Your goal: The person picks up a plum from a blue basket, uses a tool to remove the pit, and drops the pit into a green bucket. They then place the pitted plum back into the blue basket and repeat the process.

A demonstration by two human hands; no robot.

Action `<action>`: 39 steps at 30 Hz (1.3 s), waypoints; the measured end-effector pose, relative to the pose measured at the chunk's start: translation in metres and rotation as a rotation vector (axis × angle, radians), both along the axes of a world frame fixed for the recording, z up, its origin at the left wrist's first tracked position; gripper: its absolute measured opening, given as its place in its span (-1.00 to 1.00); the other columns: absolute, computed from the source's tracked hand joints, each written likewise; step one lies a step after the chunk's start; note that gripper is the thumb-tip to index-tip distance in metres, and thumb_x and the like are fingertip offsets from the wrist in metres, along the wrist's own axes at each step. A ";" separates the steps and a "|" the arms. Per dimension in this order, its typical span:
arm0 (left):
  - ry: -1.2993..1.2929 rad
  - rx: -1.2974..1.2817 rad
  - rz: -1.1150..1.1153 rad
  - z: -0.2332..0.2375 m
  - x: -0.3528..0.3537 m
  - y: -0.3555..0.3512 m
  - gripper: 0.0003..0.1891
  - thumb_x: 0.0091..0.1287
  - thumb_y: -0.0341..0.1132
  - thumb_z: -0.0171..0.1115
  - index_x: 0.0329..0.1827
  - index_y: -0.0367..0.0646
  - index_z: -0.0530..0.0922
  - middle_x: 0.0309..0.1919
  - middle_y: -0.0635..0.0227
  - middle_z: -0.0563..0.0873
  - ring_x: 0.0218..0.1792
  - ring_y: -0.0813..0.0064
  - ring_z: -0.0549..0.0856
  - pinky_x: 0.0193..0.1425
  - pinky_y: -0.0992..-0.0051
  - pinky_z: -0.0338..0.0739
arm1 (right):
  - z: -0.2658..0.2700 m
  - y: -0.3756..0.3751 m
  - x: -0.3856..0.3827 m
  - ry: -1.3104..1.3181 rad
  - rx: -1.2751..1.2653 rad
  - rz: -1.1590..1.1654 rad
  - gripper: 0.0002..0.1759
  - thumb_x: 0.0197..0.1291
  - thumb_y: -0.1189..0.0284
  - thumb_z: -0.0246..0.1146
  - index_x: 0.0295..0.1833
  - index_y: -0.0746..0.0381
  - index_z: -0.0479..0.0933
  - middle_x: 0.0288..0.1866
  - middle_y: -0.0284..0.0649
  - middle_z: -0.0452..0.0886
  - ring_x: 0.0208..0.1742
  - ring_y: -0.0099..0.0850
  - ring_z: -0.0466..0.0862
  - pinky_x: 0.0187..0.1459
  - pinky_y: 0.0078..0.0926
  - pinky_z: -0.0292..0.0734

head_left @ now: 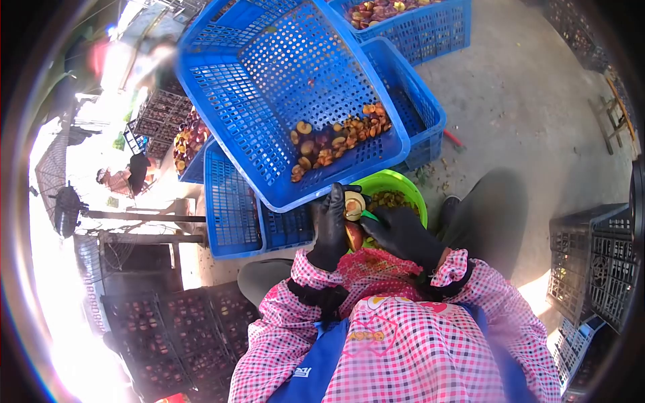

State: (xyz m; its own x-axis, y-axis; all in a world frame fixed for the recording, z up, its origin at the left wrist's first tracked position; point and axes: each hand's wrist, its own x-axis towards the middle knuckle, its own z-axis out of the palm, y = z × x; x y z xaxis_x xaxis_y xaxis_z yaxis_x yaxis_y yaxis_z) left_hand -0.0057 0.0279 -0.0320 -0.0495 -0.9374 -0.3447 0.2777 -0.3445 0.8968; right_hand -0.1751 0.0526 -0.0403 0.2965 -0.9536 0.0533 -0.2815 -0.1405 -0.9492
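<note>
In a black glove, my left hand (328, 225) is closed around a cut red-skinned fruit (354, 203), its pale inside facing up. A second red-skinned piece (354, 236) shows just below it, by the same palm. My right hand (405, 233), also gloved in black, grips a small green-handled tool (369, 215) against the fruit; its working end is hidden. Beneath and beyond the hands stands a lime-green basin (422, 205) holding brownish-green scraps. A tilted blue crate (282, 74) rises just past my hands, with halved fruit (329, 144) gathered along its near side.
More blue crates stand around it: one (228, 201) at left, one (420, 124) behind, and one (437, 33) full of fruit. Dark crates (578, 262) are stacked at right, others (175, 329) at lower left. A person (121, 181) sits far left. A fan (66, 201) stands nearby.
</note>
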 end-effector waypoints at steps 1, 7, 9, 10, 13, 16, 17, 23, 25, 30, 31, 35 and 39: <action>-0.043 -0.001 -0.003 0.002 -0.002 0.000 -0.44 0.54 0.11 -0.16 0.01 -0.28 0.53 -0.20 0.12 0.71 -0.24 0.36 0.71 -0.13 0.43 0.63 | 0.000 0.000 0.001 0.024 0.004 0.004 -0.56 0.32 0.10 0.14 -0.37 0.28 0.56 -0.53 0.03 0.59 -0.48 0.03 0.61 -0.40 -0.04 0.45; -0.275 -0.052 -0.081 0.016 -0.008 -0.006 -0.40 0.54 0.14 -0.18 -0.13 -0.30 0.58 -0.37 0.20 0.72 -0.33 0.42 0.70 -0.15 0.46 0.62 | 0.009 -0.005 -0.007 -0.182 0.396 0.212 -0.41 0.39 -0.02 0.03 -0.38 0.31 0.56 -0.65 -0.15 0.53 -0.60 -0.21 0.58 -0.45 -0.18 0.41; -0.310 -0.077 -0.136 0.017 -0.002 -0.009 -0.38 0.54 0.15 -0.19 -0.15 -0.30 0.58 -0.39 0.22 0.71 -0.35 0.43 0.70 -0.16 0.47 0.61 | 0.013 -0.008 -0.008 -0.162 0.446 0.249 -0.38 0.41 -0.04 0.00 -0.40 0.32 0.55 -0.66 -0.18 0.51 -0.62 -0.26 0.56 -0.46 -0.20 0.39; -0.305 -0.032 -0.186 0.017 0.002 -0.012 -0.39 0.54 0.14 -0.17 -0.18 -0.29 0.60 -0.36 0.26 0.70 -0.33 0.49 0.68 -0.16 0.50 0.58 | 0.015 -0.010 -0.009 -0.144 0.489 0.286 -0.35 0.42 -0.06 -0.03 -0.42 0.32 0.55 -0.68 -0.21 0.49 -0.63 -0.30 0.55 -0.48 -0.23 0.37; -0.273 -0.059 -0.250 0.016 0.002 -0.021 -0.38 0.54 0.14 -0.17 -0.22 -0.28 0.62 -0.36 0.31 0.70 -0.33 0.55 0.66 -0.17 0.54 0.56 | 0.017 -0.011 -0.009 -0.231 0.615 0.357 -0.38 0.44 -0.05 -0.06 -0.42 0.26 0.50 -0.73 -0.30 0.40 -0.71 -0.42 0.45 -0.56 -0.39 0.32; -0.164 -0.268 -0.249 0.017 0.000 -0.018 -0.41 0.57 0.08 -0.22 -0.16 -0.29 0.61 -0.44 0.33 0.69 -0.36 0.54 0.67 -0.19 0.52 0.56 | 0.026 -0.009 -0.019 -0.868 1.122 0.469 -0.47 0.45 -0.05 -0.06 -0.37 0.17 0.43 -0.77 -0.41 0.27 -0.79 -0.54 0.29 -0.68 -0.54 0.17; -0.288 -0.185 -0.286 0.021 0.006 -0.007 -0.43 0.58 0.06 -0.23 -0.13 -0.29 0.60 -0.44 0.33 0.68 -0.35 0.52 0.67 -0.17 0.51 0.56 | 0.031 -0.001 -0.015 -0.990 1.078 0.459 -0.53 0.46 -0.03 -0.06 -0.31 0.12 0.39 -0.77 -0.47 0.17 -0.82 -0.63 0.14 -0.75 -0.62 0.01; -0.443 -0.342 -0.200 0.013 -0.002 -0.020 -0.34 0.54 0.18 -0.31 -0.05 -0.28 0.58 -0.42 0.32 0.68 -0.34 0.54 0.66 -0.20 0.52 0.53 | 0.020 -0.004 -0.011 -1.036 1.145 0.516 -0.48 0.45 -0.06 -0.06 -0.33 0.16 0.40 -0.74 -0.44 0.21 -0.79 -0.63 0.17 -0.71 -0.59 0.06; -0.341 -0.076 -0.187 0.016 -0.001 -0.021 -0.21 0.50 0.30 -0.45 -0.09 -0.25 0.58 -0.45 0.31 0.68 -0.43 0.55 0.66 -0.33 0.58 0.53 | 0.024 -0.008 -0.010 -0.817 0.979 0.450 -0.48 0.45 -0.06 -0.05 -0.34 0.17 0.41 -0.74 -0.44 0.22 -0.78 -0.62 0.19 -0.69 -0.60 0.08; -0.574 0.094 -0.077 0.026 0.016 -0.028 -0.23 0.49 0.32 -0.42 -0.27 -0.20 0.59 -0.49 0.33 0.67 -0.56 0.55 0.62 -0.49 0.56 0.50 | 0.016 -0.002 -0.007 -0.512 0.621 0.562 -0.45 0.46 -0.02 -0.04 -0.39 0.21 0.47 -0.68 -0.43 0.32 -0.72 -0.62 0.29 -0.62 -0.58 0.18; -0.631 0.055 -0.065 0.034 0.032 -0.031 -0.26 0.50 0.29 -0.39 -0.29 -0.19 0.58 -0.50 0.33 0.66 -0.58 0.54 0.62 -0.53 0.54 0.49 | 0.016 -0.002 -0.006 -0.514 0.617 0.564 -0.45 0.46 -0.02 -0.04 -0.39 0.21 0.47 -0.68 -0.43 0.32 -0.72 -0.62 0.29 -0.62 -0.58 0.18; -1.302 -0.290 0.478 0.105 0.109 -0.057 -0.53 0.52 0.02 -0.07 -0.28 -0.24 0.56 -0.33 0.13 0.70 -0.31 0.25 0.69 -0.25 0.31 0.53 | 0.001 0.001 -0.003 -0.173 0.363 0.391 -0.51 0.39 0.04 0.06 -0.35 0.25 0.54 -0.57 -0.16 0.56 -0.55 -0.26 0.58 -0.44 -0.27 0.42; -1.990 -0.665 0.203 0.109 0.136 -0.101 -0.55 0.32 0.02 0.24 -0.02 -0.23 0.62 -0.20 0.11 0.73 -0.16 0.06 0.69 -0.02 0.14 0.56 | -0.003 -0.008 0.000 -0.042 0.153 0.299 -0.61 0.30 0.09 0.17 -0.26 0.23 0.59 -0.34 0.03 0.66 -0.32 0.07 0.65 -0.27 -0.05 0.49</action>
State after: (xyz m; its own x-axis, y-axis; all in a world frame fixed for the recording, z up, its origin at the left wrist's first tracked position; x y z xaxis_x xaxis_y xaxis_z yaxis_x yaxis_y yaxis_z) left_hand 0.1304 -0.0729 0.0770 -0.0310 -0.8555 0.5169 -0.9954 -0.0202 -0.0932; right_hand -0.1749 0.0446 -0.0435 0.5645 -0.8229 -0.0652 -0.2092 -0.0662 -0.9756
